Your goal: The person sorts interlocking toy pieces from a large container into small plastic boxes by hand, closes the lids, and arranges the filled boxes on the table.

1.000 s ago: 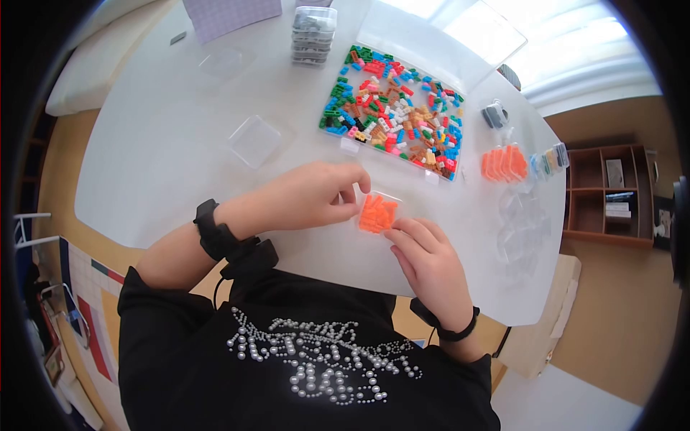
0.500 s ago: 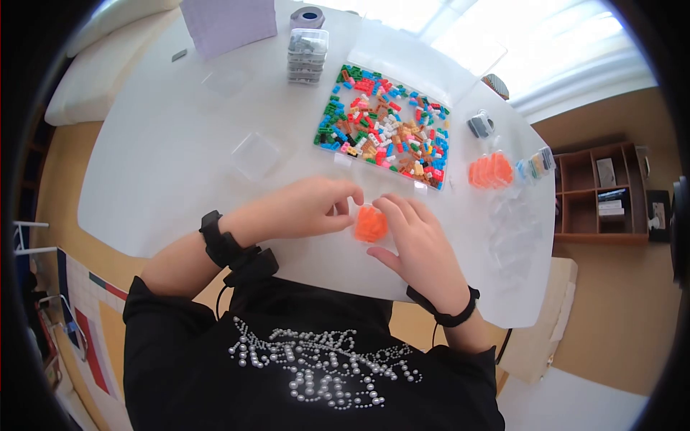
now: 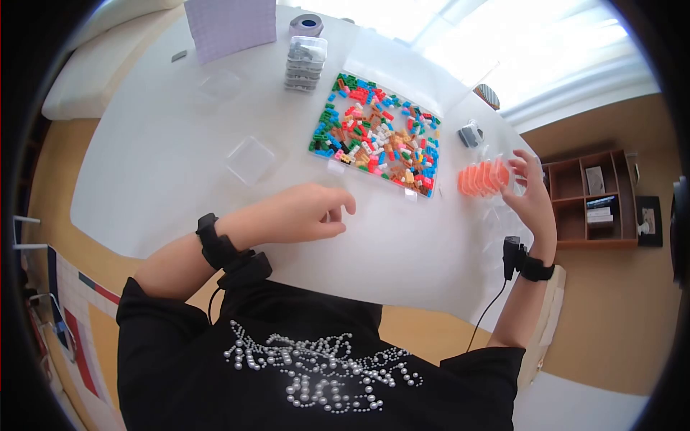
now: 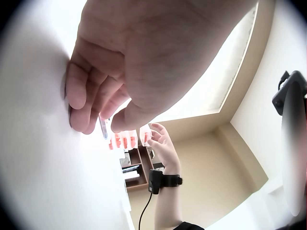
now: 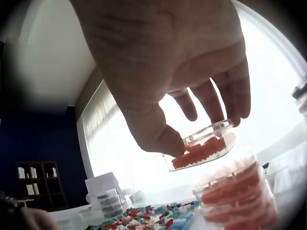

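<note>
My right hand pinches a small clear plastic box of orange toy bricks between thumb and fingers. The box is tilted and hangs just over a stack of similar boxes, which shows as an orange row at the table's right side in the head view. My left hand rests at the front of the white table, fingers loosely curled with nothing in them. Beyond it lies a wide clear case full of mixed coloured bricks.
A clear lid or tray lies left of the case. Stacked grey-filled boxes and a roll of tape stand at the back. More clear containers lie near my right forearm. A grey item sits behind the orange stack.
My right hand has taken the box of orange bricks from in front of me and carried it right to the orange stack. The left hand has stayed nearly in place.
</note>
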`<action>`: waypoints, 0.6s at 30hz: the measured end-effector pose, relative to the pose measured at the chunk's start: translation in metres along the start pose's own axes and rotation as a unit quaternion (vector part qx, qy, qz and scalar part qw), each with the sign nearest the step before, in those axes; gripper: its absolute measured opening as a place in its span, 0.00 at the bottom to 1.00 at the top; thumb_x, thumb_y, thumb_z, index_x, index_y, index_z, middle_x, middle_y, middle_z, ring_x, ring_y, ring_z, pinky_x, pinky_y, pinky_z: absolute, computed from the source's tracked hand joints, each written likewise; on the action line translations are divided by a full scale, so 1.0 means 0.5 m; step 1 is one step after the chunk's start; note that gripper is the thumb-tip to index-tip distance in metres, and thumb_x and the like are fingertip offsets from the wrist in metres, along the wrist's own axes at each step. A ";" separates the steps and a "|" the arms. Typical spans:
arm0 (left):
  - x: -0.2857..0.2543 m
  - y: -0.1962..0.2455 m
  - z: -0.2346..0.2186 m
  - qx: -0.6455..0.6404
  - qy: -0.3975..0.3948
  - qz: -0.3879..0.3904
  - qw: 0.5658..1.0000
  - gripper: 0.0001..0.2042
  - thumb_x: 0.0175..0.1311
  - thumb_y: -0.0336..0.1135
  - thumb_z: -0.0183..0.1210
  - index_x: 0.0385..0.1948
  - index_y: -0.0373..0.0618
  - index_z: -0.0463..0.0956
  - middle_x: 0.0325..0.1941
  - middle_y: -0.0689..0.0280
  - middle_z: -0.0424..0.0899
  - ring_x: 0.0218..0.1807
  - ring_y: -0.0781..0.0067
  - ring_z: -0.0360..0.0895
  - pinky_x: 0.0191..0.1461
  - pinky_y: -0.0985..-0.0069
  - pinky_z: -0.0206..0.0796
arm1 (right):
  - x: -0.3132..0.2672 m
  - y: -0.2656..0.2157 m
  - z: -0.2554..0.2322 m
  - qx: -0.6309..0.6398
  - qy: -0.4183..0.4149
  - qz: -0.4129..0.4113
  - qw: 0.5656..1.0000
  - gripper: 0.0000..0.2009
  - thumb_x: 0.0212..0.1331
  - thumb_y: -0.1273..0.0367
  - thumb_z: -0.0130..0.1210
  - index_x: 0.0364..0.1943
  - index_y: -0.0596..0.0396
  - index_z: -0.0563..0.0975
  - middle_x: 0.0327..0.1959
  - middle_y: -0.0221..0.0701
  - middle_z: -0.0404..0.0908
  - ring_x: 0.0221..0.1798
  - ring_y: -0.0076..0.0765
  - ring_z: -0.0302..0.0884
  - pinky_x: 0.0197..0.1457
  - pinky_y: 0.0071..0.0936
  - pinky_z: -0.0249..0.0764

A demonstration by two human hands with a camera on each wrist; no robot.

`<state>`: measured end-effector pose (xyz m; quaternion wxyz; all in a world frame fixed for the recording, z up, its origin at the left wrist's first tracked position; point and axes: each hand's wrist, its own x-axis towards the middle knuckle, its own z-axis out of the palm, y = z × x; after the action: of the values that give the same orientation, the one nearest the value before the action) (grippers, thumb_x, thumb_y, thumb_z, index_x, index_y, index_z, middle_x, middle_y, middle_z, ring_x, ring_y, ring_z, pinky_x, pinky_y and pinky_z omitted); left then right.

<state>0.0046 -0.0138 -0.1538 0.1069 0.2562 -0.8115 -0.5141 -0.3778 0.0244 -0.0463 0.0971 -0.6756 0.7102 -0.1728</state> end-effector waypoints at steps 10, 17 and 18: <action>0.003 -0.001 0.001 -0.013 -0.010 -0.001 1.000 0.12 0.60 0.31 0.57 0.44 0.38 0.73 0.32 0.59 0.83 0.30 0.66 0.80 0.36 0.71 0.71 | -0.006 0.019 -0.021 -0.006 0.017 -0.059 0.998 0.30 0.49 0.73 0.62 0.61 0.51 0.67 0.52 0.39 0.77 0.54 0.37 0.75 0.59 0.33 0.70; 0.002 0.006 0.001 -0.028 -0.005 -0.008 1.000 0.12 0.59 0.30 0.57 0.43 0.37 0.74 0.30 0.58 0.83 0.30 0.65 0.79 0.36 0.69 0.70 | -0.072 0.111 -0.039 -0.039 -0.070 0.110 0.991 0.18 0.51 0.71 0.62 0.48 0.59 0.74 0.40 0.37 0.81 0.43 0.36 0.80 0.46 0.32 0.76; 0.002 0.004 0.001 -0.027 -0.006 -0.007 1.000 0.12 0.59 0.30 0.57 0.43 0.37 0.74 0.30 0.58 0.83 0.30 0.65 0.79 0.36 0.69 0.70 | -0.088 0.126 -0.028 -0.039 -0.069 0.111 0.991 0.18 0.51 0.71 0.62 0.48 0.59 0.74 0.40 0.37 0.81 0.43 0.36 0.80 0.46 0.32 0.76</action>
<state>0.0029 -0.0132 -0.1522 0.1059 0.2558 -0.7961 -0.5382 -0.4383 0.0712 -0.0615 0.1375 -0.6062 0.7786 -0.0861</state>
